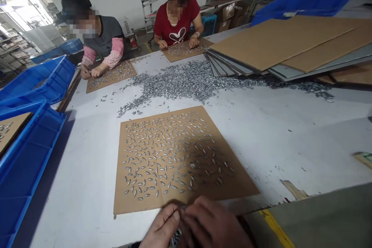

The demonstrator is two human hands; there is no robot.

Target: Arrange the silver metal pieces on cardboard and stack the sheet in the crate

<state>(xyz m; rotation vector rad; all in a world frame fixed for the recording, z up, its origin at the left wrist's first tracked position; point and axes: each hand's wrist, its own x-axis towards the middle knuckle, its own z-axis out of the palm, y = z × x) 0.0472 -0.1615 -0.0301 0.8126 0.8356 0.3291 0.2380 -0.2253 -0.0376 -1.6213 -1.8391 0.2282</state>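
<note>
A brown cardboard sheet (139, 204) lies flat on the table, dotted with many small silvery spindle-shaped metal pieces (165, 151) set apart from each other. Just off its near edge, my left hand (162, 226) is curled closed, and some silvery pieces (175, 237) show in its palm. My right hand (215, 221) is bent over against the left one, fingers closed and dark in shadow; what they pinch, if anything, is hidden. Beyond the sheet spreads a large loose heap of the same metal pieces (180, 83).
Blue crates (31, 178) stand along the left; one holds a card with pieces. Stacked cardboard sheets (270, 42) lie at the right rear before a blue bin (308, 2). Two co-workers (177, 19) bend over their own cards across the white table (290, 131).
</note>
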